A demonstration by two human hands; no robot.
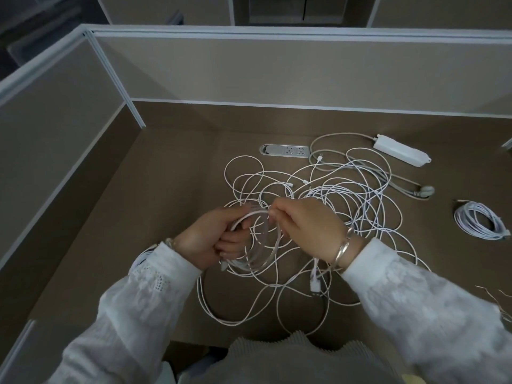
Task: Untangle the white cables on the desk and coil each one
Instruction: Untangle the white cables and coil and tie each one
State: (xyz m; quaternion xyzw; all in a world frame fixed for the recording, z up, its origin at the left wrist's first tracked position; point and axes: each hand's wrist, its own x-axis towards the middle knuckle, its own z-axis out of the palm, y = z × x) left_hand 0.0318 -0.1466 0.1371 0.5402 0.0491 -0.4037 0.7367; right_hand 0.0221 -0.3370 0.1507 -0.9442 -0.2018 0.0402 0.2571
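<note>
Both hands' fingers — left hand [206, 236], right hand [303, 225] — around thin round white cable coil [257, 245].

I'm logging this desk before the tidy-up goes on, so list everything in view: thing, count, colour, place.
tangled cables: count unclear, white, loose heap at mid desk
coil in hand: one, white, held above the heap's near left
finished coil: one, white, right side of the desk, apart from the heap
power strip: one, white, far right, its grey cord looping by the heap
socket panel: one, grey, set into the desk behind the heap
desk: one, brown
partition: beige, behind and left of the desk
bracelet: one, silver, right wrist
left hand: grips the coil
right hand: pinches a strand at the coil's top
</note>
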